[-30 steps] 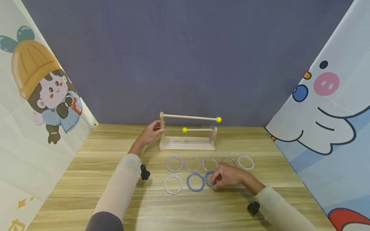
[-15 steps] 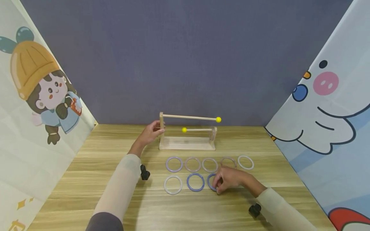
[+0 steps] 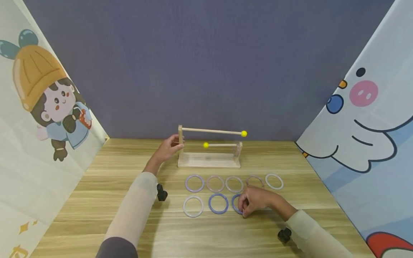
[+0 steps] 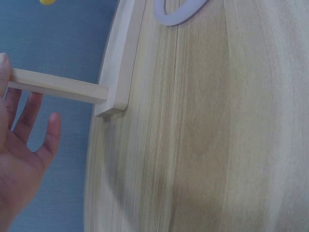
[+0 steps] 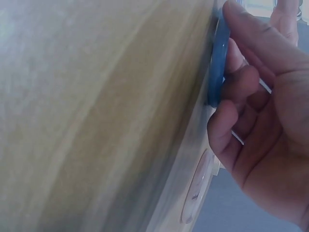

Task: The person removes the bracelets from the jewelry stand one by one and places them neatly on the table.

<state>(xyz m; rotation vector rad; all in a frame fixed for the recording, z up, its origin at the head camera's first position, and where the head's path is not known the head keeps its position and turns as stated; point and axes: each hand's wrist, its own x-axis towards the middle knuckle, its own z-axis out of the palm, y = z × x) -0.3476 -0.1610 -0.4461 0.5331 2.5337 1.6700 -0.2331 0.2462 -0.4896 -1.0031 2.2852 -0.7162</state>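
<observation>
A wooden stand (image 3: 209,160) has two rods tipped with yellow balls, one reaching right from its tall left post, one reaching left from its shorter right post. My left hand (image 3: 167,148) holds the tall post (image 4: 60,85), thumb on one side and fingers on the other. A pale see-through ring (image 3: 236,149) seems to hang by the right post. With thumb and fingers, my right hand (image 3: 256,199) pinches the near right edge of a blue ring (image 3: 236,205), which lies on the table or very close to it. The right wrist view shows this blue ring (image 5: 219,60) edge-on.
Left of the held ring lie another blue ring (image 3: 218,204) and a whitish ring (image 3: 193,206). Behind them runs a row of several purple, pinkish and white rings, ending in a white ring (image 3: 274,181). A dark panel (image 3: 206,71) rises behind the wooden table (image 3: 200,236).
My right hand has shifted slightly right and nearer, sliding the blue ring away from the other blue one, then almost stopped. The left hand and stand have stayed put.
</observation>
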